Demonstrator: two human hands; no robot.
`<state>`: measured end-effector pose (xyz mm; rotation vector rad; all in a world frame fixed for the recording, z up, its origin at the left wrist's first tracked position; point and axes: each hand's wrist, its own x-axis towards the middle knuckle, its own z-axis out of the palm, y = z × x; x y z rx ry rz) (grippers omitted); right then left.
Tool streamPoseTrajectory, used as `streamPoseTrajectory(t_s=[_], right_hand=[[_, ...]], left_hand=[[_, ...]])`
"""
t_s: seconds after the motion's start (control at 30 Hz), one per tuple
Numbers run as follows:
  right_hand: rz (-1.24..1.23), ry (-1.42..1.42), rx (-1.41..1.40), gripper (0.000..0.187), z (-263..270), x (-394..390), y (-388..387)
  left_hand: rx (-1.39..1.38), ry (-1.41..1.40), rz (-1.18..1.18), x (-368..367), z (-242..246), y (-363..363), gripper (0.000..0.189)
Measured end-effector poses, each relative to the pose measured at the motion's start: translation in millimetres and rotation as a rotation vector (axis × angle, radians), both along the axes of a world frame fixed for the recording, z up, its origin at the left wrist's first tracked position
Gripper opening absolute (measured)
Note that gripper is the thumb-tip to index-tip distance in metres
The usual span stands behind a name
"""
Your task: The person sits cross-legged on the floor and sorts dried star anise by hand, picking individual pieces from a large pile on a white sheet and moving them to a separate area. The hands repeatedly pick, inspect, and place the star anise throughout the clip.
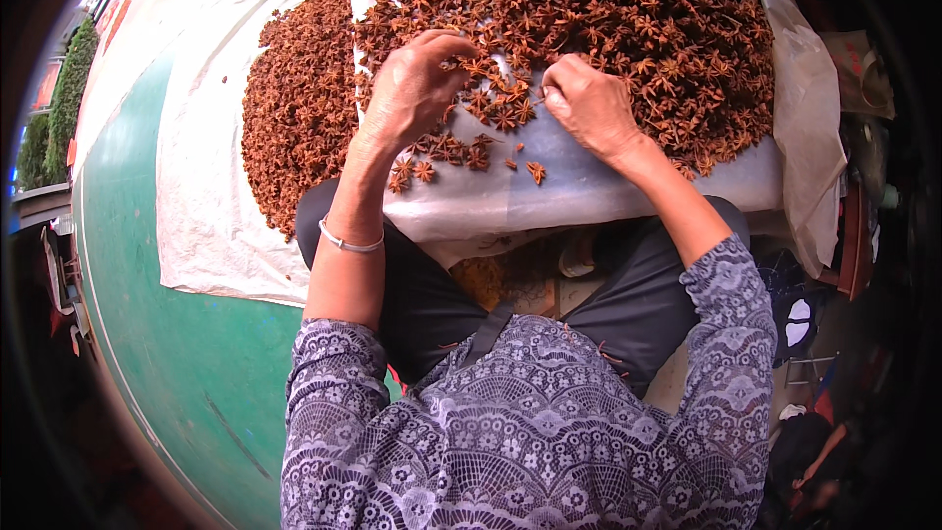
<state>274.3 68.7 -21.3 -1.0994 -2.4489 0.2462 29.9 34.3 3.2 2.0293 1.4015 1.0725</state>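
A big heap of dried star anise [662, 51] covers the plastic-sheeted surface [589, 184] before me. My left hand [423, 81] hovers over the heap's near left part, fingers curled; whether it holds a piece cannot be told. To its right, my right hand [592, 107] is at the heap's near edge, with thumb and index finger pinched on what looks like a thin stem. Between the hands lies a loose cluster of star anise [508, 107]. Closer to me are a few separate pieces, one of them a single star [536, 172].
Left of the surface, a lower pile of star anise [302, 103] lies on a white sheet [206, 235] over the green floor [184, 353]. Crumpled plastic sheeting [806, 118] hangs at the right edge. Part of another person [809, 449] shows at the lower right.
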Motion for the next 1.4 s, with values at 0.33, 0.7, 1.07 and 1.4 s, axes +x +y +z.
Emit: streamPoseTrajectory(t_s=[0.33,0.7,1.07,1.4], right_hand=[[-0.033,1.107,-1.018,0.013,10.4,-27.9,-5.2],[0.051,0.946,-0.735,0.011,27.1,-29.4,-4.2],[0.663,-0.211,-1.375,0.025,65.9,2.2,-32.5],[0.23,0.006,0.032,0.003,-30.8,-39.1,-40.1]], left_hand=[[-0.664,-0.604,-0.125,40.8,2.6,-2.0,0.033],[-0.684,-0.687,-0.001,42.4,5.1,-1.3,0.02],[-0.285,0.155,0.245,-0.2,-0.5,-15.6,0.043],[-0.016,0.571,0.12,40.2,-40.3,-45.8,0.007]])
